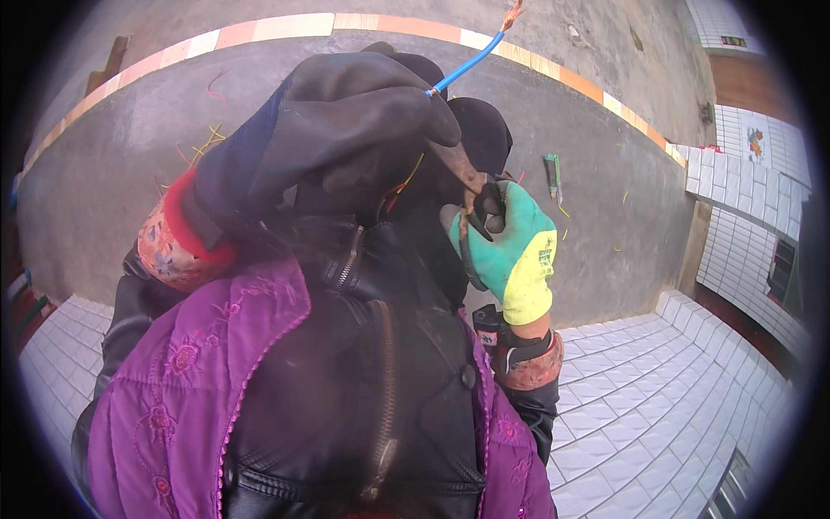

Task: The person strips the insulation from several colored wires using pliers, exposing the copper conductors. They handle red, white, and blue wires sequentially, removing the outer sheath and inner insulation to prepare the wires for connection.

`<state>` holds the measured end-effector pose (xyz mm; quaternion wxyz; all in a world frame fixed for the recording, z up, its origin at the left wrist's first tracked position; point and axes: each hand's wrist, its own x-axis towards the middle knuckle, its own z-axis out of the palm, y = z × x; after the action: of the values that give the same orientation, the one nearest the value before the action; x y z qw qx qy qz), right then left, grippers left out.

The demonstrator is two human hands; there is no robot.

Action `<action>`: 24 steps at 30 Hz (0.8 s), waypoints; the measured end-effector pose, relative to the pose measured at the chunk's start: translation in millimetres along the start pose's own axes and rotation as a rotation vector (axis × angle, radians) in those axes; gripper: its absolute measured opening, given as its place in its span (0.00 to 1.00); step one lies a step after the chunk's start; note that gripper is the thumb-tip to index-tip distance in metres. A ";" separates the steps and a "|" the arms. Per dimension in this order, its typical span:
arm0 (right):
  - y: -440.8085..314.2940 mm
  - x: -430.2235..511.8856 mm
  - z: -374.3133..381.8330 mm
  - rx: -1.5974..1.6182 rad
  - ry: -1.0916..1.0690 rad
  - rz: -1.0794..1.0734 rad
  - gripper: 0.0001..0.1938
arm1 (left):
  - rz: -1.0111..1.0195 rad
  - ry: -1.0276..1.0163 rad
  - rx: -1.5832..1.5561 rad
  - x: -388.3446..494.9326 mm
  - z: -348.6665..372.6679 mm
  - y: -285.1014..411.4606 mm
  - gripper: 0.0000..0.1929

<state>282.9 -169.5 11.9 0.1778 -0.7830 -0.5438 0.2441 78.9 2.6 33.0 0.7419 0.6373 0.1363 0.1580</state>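
My left hand (363,110), in a dark glove, pinches a piece of blue insulated wire (470,63). Frayed bare copper strands (512,15) stick out at the wire's upper end. A short bare ring shows in the insulation beside my fingertips. My right hand (519,246) wears a green and yellow glove and grips a rusty hand tool (474,181), either pliers or scissors. The tool's tip reaches toward the left fingertips; whether it touches the wire is hidden there. Yellow and red wire pieces (405,185) lie against the dark clothing below the hands.
A green utility knife (552,174) lies on the concrete floor (603,259), right of my right hand. Yellow scraps (207,139) and a thin red strand (217,87) are scattered on the left. A pale tiled strip (402,23) curves across the floor; white tiles (622,402) line the lower right.
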 end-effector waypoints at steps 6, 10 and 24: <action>-15.7 5.8 5.6 -0.356 -0.028 -0.510 0.19 | 0.112 -0.070 0.252 -0.3 0.6 2.8 0.13; -34.0 7.8 -26.2 -0.320 0.075 -0.607 0.18 | 0.150 -0.102 0.348 -0.6 3.4 3.6 0.12; -42.8 37.5 -53.3 -0.077 0.011 -0.909 0.09 | 0.565 -0.275 0.650 -1.4 2.7 -7.3 0.11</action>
<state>291.7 -120.2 71.8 0.2403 -0.4722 -0.8400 0.1169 79.2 -1.5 26.2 0.4423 0.8643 -0.1002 0.2174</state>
